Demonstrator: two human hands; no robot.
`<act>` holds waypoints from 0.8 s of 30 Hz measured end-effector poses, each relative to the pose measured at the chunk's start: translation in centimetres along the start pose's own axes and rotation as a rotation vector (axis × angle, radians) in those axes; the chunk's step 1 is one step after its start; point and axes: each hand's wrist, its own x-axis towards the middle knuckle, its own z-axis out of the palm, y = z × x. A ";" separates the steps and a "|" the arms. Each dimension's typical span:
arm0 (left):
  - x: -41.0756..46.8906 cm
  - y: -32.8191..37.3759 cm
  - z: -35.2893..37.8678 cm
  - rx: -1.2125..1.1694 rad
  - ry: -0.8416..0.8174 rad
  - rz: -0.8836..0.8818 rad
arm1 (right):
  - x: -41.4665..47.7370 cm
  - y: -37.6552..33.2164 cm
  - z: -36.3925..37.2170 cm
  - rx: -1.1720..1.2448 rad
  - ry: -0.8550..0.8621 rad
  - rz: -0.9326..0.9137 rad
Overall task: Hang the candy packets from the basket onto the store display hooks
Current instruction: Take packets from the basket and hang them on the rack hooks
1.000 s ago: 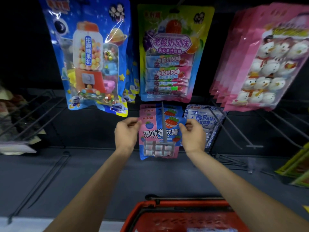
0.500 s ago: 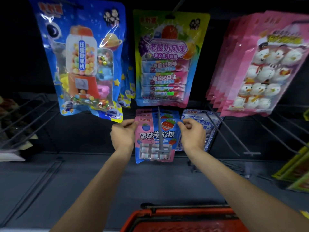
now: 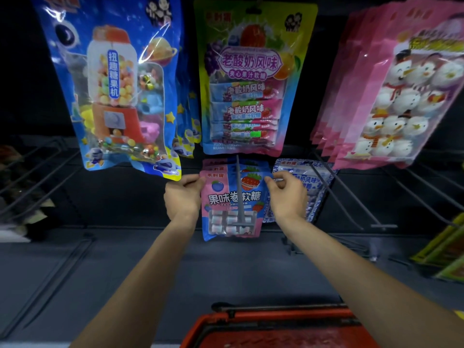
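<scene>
dark display wall [image 3: 125, 197] | centre hook [image 3: 240, 202]: pink-blue packets [image 3: 213, 167] | neighbouring hook [image 3: 316, 175]: blue-white packets [image 3: 288, 167]

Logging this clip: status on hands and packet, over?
Left hand, right hand each pinch pink candy packet at upper corners. Grey hook rod runs down its front. Nothing in the way.

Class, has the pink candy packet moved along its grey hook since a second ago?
Yes, slightly: the pink candy packet slid farther back along the grey hook, away from its tip.
</scene>
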 end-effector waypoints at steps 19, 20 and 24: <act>-3.7 0.5 -3.6 0.343 -0.130 0.030 | -3.4 0.7 -2.3 0.093 -0.039 0.116; -4.6 0.4 -4.1 0.379 -0.152 0.038 | -3.9 0.9 -2.7 0.114 -0.054 0.123; -9.2 0.6 -5.4 0.566 -0.235 0.098 | -6.8 1.5 -4.8 0.168 -0.145 0.101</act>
